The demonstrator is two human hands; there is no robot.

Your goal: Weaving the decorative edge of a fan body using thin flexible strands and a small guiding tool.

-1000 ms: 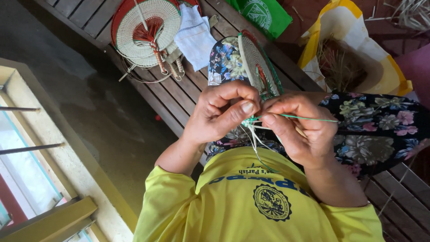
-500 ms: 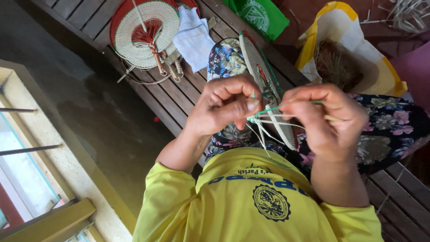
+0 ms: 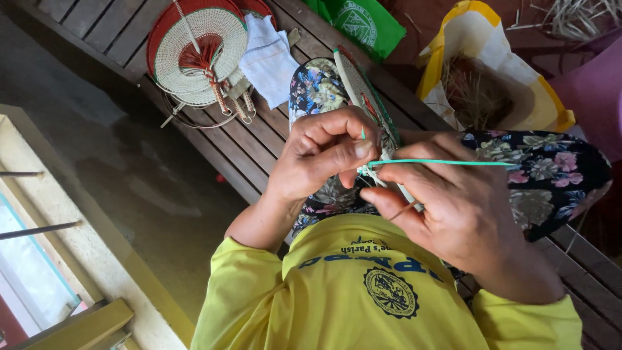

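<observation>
Your left hand [image 3: 324,155] is curled shut, thumb and forefinger pinching the rim of the woven fan [image 3: 363,97] standing edge-on in your lap. Your right hand [image 3: 453,207] pinches a green strip [image 3: 440,163], drawn taut toward your right; the two hands nearly touch. Behind lie a finished fan [image 3: 197,52] on the slatted bench [image 3: 227,146], a white cloth [image 3: 269,58] and a straw-filled bag [image 3: 492,84].
</observation>
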